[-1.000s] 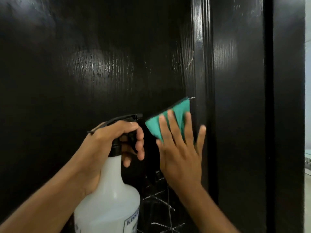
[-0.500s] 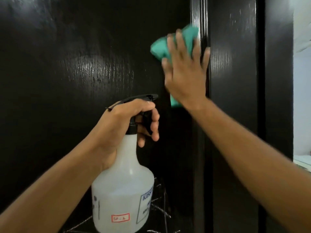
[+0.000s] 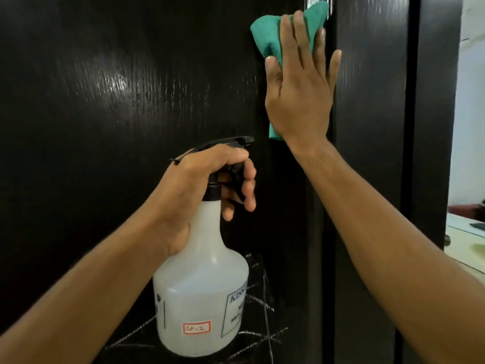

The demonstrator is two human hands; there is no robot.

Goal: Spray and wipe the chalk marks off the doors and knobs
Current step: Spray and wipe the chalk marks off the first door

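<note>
Door [image 3: 118,127] glossy black, streaky grain; white crossed chalk marks [image 3: 265,319]. Cloth [image 3: 267,40] teal-green. Spray bottle [image 3: 202,298] translucent white, black trigger, red-bordered label.

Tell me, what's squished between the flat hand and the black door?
A green cloth lies under the right hand, pressed against the door, as the head view shows.

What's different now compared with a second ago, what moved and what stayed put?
The right hand slid the green cloth up the door, from beside the spray nozzle to near the top edge of the view. The left hand kept gripping the spray bottle. The chalk marks low on the door remain.
</note>
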